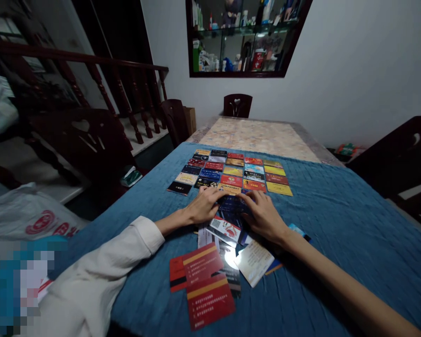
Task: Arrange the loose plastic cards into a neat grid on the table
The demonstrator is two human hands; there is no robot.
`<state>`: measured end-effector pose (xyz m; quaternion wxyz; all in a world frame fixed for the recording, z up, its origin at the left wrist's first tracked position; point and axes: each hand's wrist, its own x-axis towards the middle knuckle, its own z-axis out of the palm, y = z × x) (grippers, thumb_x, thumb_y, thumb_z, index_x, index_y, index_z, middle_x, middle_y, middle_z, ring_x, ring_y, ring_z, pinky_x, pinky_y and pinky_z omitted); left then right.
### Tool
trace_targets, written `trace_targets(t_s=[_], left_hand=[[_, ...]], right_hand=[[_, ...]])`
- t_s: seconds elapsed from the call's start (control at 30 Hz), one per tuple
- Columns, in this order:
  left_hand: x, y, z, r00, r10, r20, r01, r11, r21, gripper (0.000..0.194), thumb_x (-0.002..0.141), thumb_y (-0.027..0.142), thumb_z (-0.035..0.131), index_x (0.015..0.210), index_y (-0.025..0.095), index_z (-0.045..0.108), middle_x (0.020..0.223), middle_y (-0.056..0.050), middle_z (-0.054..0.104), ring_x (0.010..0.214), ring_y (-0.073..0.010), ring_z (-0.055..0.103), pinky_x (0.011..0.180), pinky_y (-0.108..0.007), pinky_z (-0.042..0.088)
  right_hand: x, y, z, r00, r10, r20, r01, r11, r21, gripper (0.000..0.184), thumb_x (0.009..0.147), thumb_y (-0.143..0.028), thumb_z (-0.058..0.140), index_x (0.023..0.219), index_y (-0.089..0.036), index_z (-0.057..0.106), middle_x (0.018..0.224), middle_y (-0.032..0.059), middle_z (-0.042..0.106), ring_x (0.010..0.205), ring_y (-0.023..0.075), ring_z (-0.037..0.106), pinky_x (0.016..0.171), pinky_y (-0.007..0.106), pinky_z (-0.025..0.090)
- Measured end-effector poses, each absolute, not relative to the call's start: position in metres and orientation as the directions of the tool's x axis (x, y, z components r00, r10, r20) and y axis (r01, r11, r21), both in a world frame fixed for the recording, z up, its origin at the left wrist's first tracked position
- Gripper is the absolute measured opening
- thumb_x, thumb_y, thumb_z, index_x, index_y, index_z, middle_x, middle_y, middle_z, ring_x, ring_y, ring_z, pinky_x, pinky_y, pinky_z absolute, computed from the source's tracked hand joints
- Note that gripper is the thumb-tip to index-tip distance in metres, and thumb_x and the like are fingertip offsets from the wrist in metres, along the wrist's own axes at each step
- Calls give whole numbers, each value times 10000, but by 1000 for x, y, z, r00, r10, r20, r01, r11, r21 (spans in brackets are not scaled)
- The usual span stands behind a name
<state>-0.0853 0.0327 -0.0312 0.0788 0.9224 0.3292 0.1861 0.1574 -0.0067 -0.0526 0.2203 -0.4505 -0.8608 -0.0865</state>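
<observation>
Both my hands meet at a dark blue card [231, 204] in front of the card rows. My left hand [206, 204] has its bent fingers on the card's left side. On its right side, my right hand [265, 213] grips with curled fingers; some fingertips are hidden. Beyond them, several colourful cards [231, 180] lie in columns. Below my hands is a loose, overlapping pile: a white-and-red card with a square code [225, 230], a pale card with small print [254, 262], red cards with a yellow stripe [210, 302] and an orange-red card [177, 274].
A blue cloth [323, 224] covers the near table, with a patterned tabletop [252, 135] beyond it. Dark wooden chairs [237, 106] stand around. At left are a railing [101, 84] and a white plastic bag [31, 215]. A glass-shelved cabinet [238, 77] is set in the wall.
</observation>
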Motion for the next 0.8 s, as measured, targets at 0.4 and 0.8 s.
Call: trace_targets(t_s=[0.4,0.8], left_hand=[[-88,35,-26,737,620,269,564,-784,259,628,804,213,607,1411,195,446,1182,-119,583,1112,-291,528,1010,-479,350],[-96,42,-15,733,638,237,596,-770,229,566,824,211,636,1357,168,451,1266,-146,580,1173,-314,516,1032,-512,320]], right_hand=[[160,-4,-51,-519,711,475,804,594,-11,573,851,-209,551,1415,-202,452,1204,168,561,1060,319,482,851,447,422],[155,7,-48,-512,717,473,802,596,-36,502,910,-347,526,1382,-185,478,1214,170,589,1091,328,475,865,460,434]])
